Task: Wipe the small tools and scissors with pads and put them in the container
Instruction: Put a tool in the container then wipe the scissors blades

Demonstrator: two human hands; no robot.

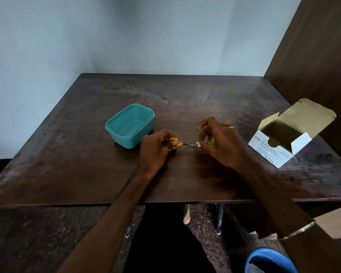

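Scissors, handles half hidden in left hand; right hand fingers pinch white pad beside "BD Alcohol Swabs" box.

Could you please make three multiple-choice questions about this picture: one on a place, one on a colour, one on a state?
1. Where is the container from the left hand?
A. to its left, farther back
B. on the box
C. under the table

2. What colour are the scissors handles?
A. red
B. yellow
C. black

3. How is the alcohol swabs box?
A. sealed
B. crushed
C. open

Answers: 1 A, the teal tub stands left of that hand; 2 B, the scissors show yellow grips; 3 C, its flap stands up. The right hand pinches a white pad on the blades.
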